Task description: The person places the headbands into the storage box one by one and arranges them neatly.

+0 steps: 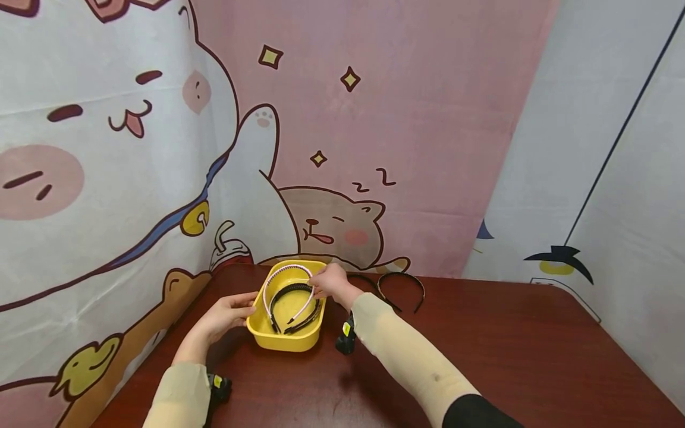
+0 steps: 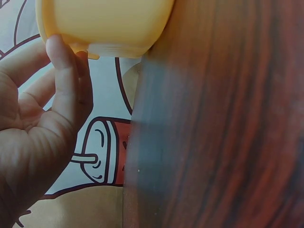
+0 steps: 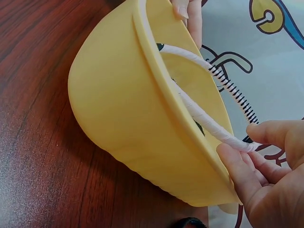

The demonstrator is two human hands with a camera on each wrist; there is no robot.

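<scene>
A yellow plastic basin [image 1: 283,343] stands on the table, tilted in the right wrist view only by that camera's angle. My left hand [image 1: 223,320] grips its left rim, with the thumb and fingers on either side of the wall. At the right rim, my right hand [image 1: 336,280] pinches a pale pink headband [image 3: 209,124] with dark stripes along its arch. The ends of this headband reach down into the basin. Below it, inside the basin, lies a black braided headband [image 1: 293,287], along with another dark band partly hidden by it.
Behind my right hand, a dark thin headband [image 1: 401,274] lies on the brown wooden table [image 1: 481,351]. Another dark band [image 1: 366,277] overlaps it, partly hidden by the hand. A cartoon-printed cloth [image 1: 428,119] hangs along the table's back and left edges.
</scene>
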